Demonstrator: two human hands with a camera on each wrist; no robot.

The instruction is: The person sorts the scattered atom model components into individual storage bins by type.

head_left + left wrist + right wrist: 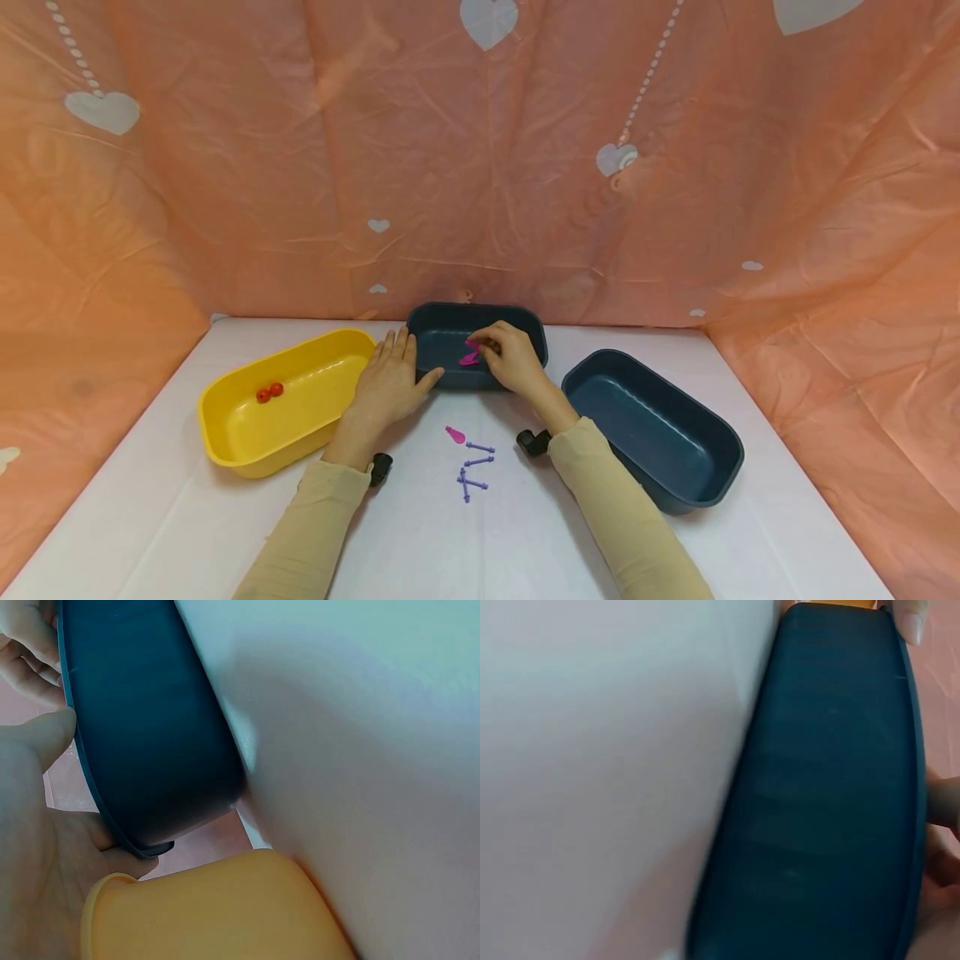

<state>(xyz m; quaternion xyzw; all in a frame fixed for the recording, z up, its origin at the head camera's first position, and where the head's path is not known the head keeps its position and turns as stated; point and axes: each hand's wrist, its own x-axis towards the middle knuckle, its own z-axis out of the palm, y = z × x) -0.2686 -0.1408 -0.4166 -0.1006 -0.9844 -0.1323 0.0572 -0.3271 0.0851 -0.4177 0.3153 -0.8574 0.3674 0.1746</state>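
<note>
My right hand (512, 354) reaches over the dark blue bin (450, 379) at the back and pinches a small pink plastic piece (472, 343) between its fingertips. Another pink piece (469, 359) shows just below it inside that bin. With fingers spread and straight, my left hand (390, 385) rests at the bin's left end, its thumb touching the rim in the left wrist view. On the table in front lies a pink teardrop-shaped piece (455, 434). Nearer to me are several thin purple sticks (478, 461) with knobbed ends. In the right wrist view the bin wall hides the fingertips.
A yellow bin (232, 454) stands at the left with red beads (270, 392) in it. At the right is a second dark blue bin (675, 433). The white table (525, 550) is bordered by an orange curtain (480, 208) with hearts.
</note>
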